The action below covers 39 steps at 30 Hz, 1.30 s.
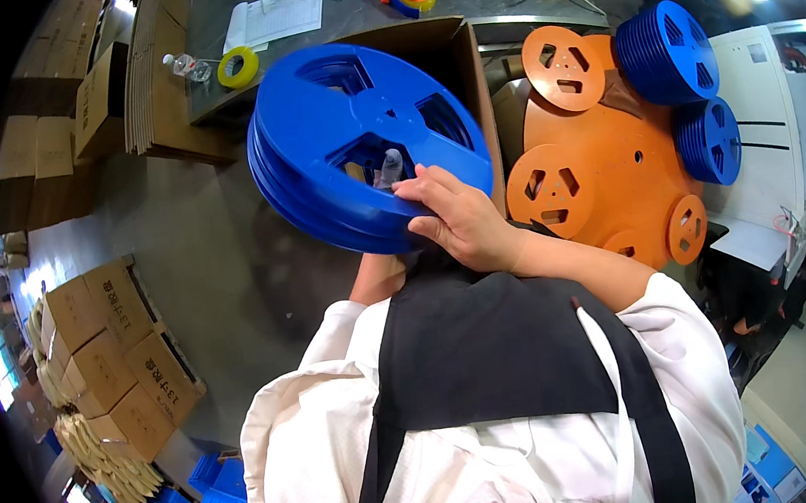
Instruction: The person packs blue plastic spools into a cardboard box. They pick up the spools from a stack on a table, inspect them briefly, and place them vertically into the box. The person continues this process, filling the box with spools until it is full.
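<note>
A stack of blue plastic reels [365,112] is held tilted in front of my chest, over an open cardboard box [476,80]. My left hand [390,168] supports the stack from below; most of it is hidden under the reels. One fingertip, in what looks like a translucent finger cot, shows through a window of the top reel. My right hand [463,215] is closed on the near right rim, its fingers bent over the top face beside that window.
Right of the box, orange reels [564,68] and stacked blue reels [667,53] rest on a large orange round surface [596,141]. The grey workbench [323,26] ahead holds papers, tape rolls [238,68] and a plastic bottle [186,67]. Cartons [111,338] stand at left.
</note>
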Available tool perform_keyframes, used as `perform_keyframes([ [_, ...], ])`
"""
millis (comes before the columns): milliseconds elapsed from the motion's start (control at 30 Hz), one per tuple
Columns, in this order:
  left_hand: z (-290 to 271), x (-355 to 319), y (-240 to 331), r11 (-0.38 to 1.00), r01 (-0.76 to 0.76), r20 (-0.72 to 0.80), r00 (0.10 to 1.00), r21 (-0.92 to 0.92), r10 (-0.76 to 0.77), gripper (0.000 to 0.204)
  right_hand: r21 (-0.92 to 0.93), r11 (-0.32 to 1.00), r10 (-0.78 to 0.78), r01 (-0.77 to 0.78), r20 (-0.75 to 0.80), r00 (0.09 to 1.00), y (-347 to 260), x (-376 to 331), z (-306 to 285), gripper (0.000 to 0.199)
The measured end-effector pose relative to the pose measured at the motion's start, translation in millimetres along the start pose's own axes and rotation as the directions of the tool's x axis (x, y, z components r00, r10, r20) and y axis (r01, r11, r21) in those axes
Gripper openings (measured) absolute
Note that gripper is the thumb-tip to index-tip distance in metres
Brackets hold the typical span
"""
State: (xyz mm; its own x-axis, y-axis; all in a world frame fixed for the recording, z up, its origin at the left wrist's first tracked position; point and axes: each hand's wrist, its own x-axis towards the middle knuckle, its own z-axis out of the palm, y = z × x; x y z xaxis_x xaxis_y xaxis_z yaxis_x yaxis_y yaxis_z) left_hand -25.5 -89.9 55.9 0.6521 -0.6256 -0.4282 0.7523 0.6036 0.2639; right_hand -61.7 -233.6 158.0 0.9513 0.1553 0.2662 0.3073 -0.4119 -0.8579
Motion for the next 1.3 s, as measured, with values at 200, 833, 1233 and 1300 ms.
perform_keyframes([
  [200, -15.4, -16.4, -1.6, 1.000, 0.004, -0.027, 1.000, 0.020, -0.003, 0.052, 0.144, 0.985, 0.090, -0.098, 0.058, 0.994, 6.9, -4.2, 12.8, 0.032],
  [833, -69.2, 81.0, -52.6, 0.946, 0.184, -0.286, 0.953, 0.267, -0.105, 0.051, 0.441, 0.745, 0.607, -0.501, -0.137, 0.783, 173.8, -54.1, 68.3, 0.030],
  [1233, -85.9, 79.0, -60.6, 0.926, 0.215, -0.374, 0.923, 0.310, -0.089, 0.051, 0.548, 0.771, 0.400, -0.324, -0.021, 0.916, 164.1, -53.8, 56.9, 0.025],
  [1300, -87.5, 77.8, -60.1, 0.923, 0.220, -0.375, 0.923, 0.316, -0.091, 0.051, 0.533, 0.793, 0.373, -0.293, -0.046, 0.927, 165.0, -51.6, 56.3, 0.024],
])
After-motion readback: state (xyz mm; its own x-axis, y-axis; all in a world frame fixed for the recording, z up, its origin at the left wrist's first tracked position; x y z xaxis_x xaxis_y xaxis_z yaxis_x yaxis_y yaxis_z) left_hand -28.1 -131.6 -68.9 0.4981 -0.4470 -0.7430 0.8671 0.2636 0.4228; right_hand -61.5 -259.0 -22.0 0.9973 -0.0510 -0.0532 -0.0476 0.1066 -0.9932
